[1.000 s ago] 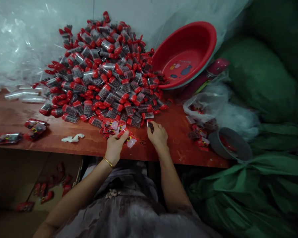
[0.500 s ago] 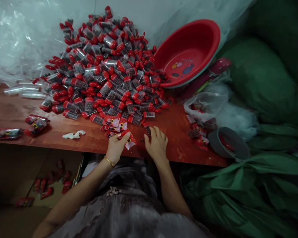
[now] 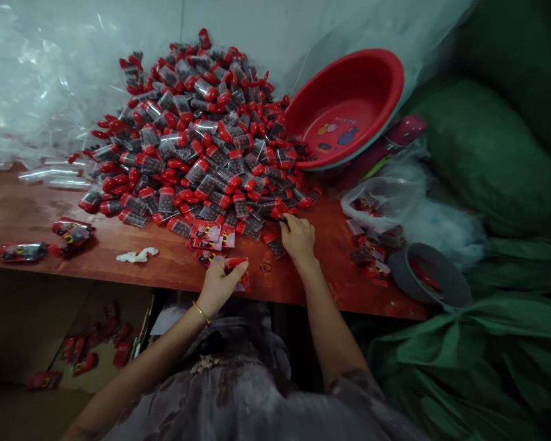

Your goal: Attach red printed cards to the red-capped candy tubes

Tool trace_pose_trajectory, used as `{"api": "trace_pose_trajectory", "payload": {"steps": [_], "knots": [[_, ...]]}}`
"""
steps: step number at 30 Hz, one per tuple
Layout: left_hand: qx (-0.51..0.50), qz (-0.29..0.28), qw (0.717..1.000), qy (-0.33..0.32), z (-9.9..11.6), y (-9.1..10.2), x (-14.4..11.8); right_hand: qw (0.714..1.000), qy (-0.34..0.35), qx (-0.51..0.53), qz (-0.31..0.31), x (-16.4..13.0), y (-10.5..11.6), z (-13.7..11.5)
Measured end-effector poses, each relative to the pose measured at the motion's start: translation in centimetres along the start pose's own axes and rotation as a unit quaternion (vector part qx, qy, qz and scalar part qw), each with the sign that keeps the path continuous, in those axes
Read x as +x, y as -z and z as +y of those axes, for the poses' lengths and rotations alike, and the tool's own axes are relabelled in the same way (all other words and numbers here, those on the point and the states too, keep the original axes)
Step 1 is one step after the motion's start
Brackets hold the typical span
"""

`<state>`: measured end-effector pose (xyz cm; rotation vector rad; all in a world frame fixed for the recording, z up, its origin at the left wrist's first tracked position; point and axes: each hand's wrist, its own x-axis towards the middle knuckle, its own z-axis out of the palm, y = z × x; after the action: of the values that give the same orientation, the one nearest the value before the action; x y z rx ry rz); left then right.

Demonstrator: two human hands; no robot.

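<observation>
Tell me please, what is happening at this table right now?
A person sits at a reddish-brown wooden table. The left hand pinches a small red printed packet at the table's near edge. The right hand reaches into the front of a big heap of small clear plastic cases with red caps and touches one. A few more red packets lie between the hands and the heap. A round red plastic basin leans tilted behind the heap.
</observation>
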<state>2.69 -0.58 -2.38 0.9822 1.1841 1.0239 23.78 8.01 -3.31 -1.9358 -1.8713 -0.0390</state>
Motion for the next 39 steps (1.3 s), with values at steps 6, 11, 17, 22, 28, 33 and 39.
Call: {"api": "trace_pose_trajectory", "payload": {"steps": [6,11,17,22,28,33,39], "knots": [[0.149,-0.066,0.975,-0.149,0.5,-0.6,0.4,0.884,-0.107,0.455,-0.019,-6.8,0.6,-2.4],[0.185,-0.165,0.948,-0.202,0.0,-1.0,0.8,0.863,-0.095,0.493,-0.047,-10.5,-0.2,-4.1],[0.291,-0.155,0.906,-0.265,-1.9,-0.5,1.5,0.918,-0.029,0.392,-0.044,-10.9,-0.1,-3.8],[0.393,-0.14,0.852,-0.316,-3.3,-0.4,1.8,0.919,-0.022,0.39,-0.052,-10.7,1.5,-3.7],[0.43,-0.117,0.822,-0.355,-3.6,-0.9,1.5,0.959,0.096,0.257,-0.072,-9.2,3.0,-5.0],[0.446,-0.112,0.811,-0.361,-4.1,-0.9,1.5,0.976,0.113,0.131,-0.13,-8.0,3.4,-6.1],[0.433,-0.128,0.821,-0.35,-4.4,-0.9,1.5,0.981,0.122,0.098,-0.117,-8.8,2.6,-6.9]]}}
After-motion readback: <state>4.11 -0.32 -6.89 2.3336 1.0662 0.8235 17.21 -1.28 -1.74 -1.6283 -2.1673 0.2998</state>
